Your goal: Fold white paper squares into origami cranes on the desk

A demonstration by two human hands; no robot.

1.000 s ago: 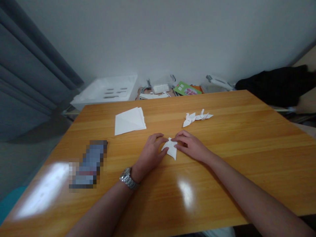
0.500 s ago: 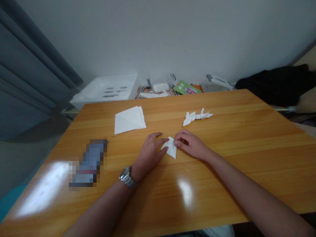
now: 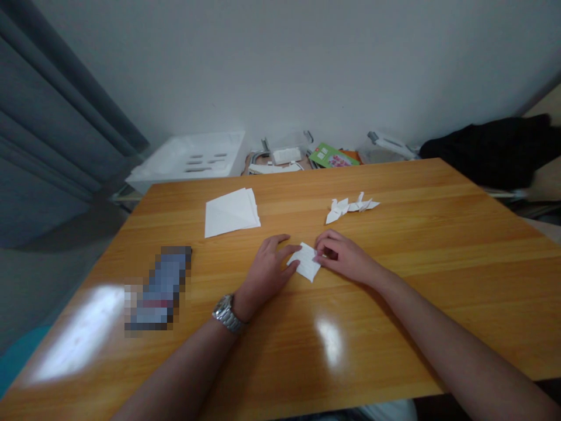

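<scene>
A small folded piece of white paper (image 3: 308, 263) lies on the wooden table between my hands, one corner toward me. At its left side, my left hand (image 3: 272, 263) has the index fingertip and thumb on the paper, the other fingers stretched out over the table. Thumb and fingers of my right hand (image 3: 337, 251) pinch the right corner. Beyond my right hand are folded white paper cranes (image 3: 350, 207), close together. A stack of white paper sheets (image 3: 231, 214) rests past my left hand.
A blurred-out phone-like object (image 3: 160, 286) lies on the left of the table (image 3: 394, 327). Behind the far edge stand a white foam tray (image 3: 188, 155), a green booklet (image 3: 331, 156) and assorted clutter. Black cloth (image 3: 491, 149) is heaped at the far right.
The paper's right side has opened out from a narrower folded shape into a squarer one. My right hand moved slightly right with that corner; my left hand stayed nearly in place.
</scene>
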